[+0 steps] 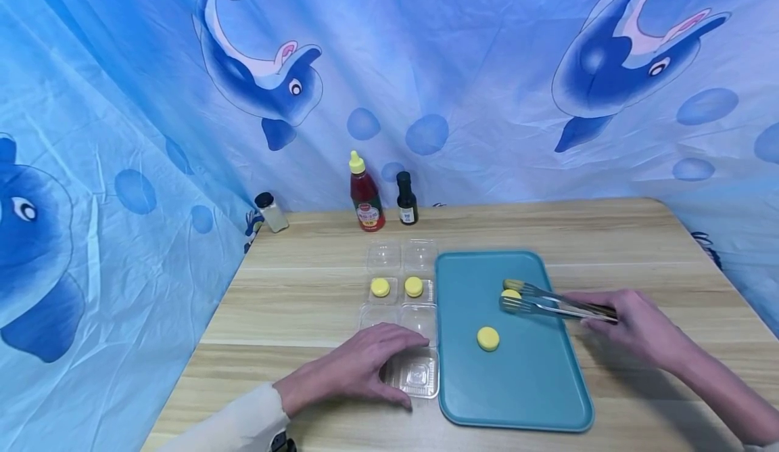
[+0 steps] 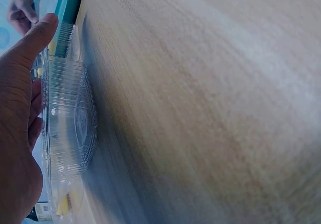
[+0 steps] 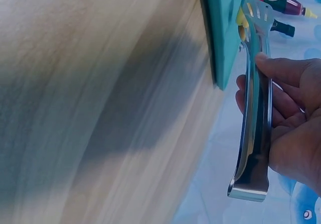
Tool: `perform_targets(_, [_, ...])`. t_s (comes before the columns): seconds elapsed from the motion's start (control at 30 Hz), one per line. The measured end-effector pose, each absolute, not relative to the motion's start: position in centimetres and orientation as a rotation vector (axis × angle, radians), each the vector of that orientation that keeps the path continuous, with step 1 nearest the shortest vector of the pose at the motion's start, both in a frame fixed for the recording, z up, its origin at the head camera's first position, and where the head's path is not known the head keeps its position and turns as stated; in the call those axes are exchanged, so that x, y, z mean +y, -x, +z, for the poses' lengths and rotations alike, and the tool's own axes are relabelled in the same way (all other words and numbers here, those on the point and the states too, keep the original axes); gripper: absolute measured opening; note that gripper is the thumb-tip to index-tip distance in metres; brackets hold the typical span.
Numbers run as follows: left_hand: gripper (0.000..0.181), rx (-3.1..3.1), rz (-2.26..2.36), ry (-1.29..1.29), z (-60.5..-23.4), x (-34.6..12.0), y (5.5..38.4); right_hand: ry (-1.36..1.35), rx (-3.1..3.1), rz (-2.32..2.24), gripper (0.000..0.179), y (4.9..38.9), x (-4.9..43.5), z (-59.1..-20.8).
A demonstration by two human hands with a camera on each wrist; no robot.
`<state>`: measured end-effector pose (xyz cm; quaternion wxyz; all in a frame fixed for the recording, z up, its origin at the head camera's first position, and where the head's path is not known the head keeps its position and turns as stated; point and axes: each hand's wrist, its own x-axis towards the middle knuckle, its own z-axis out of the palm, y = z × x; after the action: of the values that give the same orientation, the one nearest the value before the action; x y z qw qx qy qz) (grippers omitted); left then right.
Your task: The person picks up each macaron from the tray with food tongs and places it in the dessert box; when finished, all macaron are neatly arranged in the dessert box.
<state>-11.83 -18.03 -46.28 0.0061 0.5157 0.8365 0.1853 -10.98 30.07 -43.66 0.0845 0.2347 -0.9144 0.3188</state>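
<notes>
My right hand (image 1: 635,323) grips metal tongs (image 1: 562,308) over the teal tray (image 1: 517,391). The tong tips sit on either side of a yellow macaron (image 1: 510,295), partly covering it. Another yellow macaron (image 1: 488,338) lies on the tray nearer the middle. My left hand (image 1: 371,364), fingers spread and thumb apart, rests at the near clear plastic box (image 1: 420,375); in the left wrist view the thumb and fingers are along the rim of the ribbed plastic box (image 2: 70,113). Farther back, two yellow macarons (image 1: 380,287) sit in separate clear compartments.
Clear lids (image 1: 420,256) stand open behind the boxes. At the table's back edge are a red sauce bottle (image 1: 367,198), a small dark bottle (image 1: 406,201) and a black-capped shaker (image 1: 272,212). A blue dolphin-print curtain (image 1: 475,53) hangs behind the wooden table (image 1: 274,317).
</notes>
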Motion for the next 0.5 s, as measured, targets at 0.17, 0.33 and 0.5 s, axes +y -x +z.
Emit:
perform_targets(0.17, [0.097, 2.627, 0.575, -1.664, -46.4, -18.1, 11.9, -0.737, -2.725, 0.949, 0.047, 10.7, 29.2, -42.7])
perform_targets(0.33, [0.097, 2.621, 0.577, -1.653, -46.4, -18.1, 11.9, -0.782, -2.764, 1.025, 0.049, 10.1, 27.5, -41.2])
perform_targets(0.5, [0.097, 2.613, 0.591, -1.619, -46.2, -18.0, 11.9, -0.834, -2.836, 1.101, 0.049, 9.3, 25.5, -40.0])
